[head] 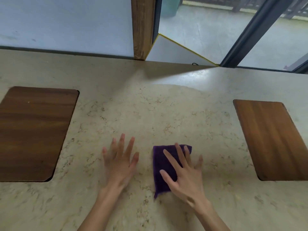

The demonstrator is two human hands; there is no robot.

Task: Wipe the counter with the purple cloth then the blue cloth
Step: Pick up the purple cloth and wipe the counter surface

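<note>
A folded purple cloth lies flat on the beige marbled counter, near its front middle. My right hand presses down on the cloth with straight, spread fingers, covering its right half. My left hand lies flat on the bare counter just left of the cloth, fingers spread, a little blurred. No blue cloth is in view.
A dark wooden inset panel sits in the counter at the left and a lighter one at the right. A wall, a wooden post and a glass door run along the counter's far edge.
</note>
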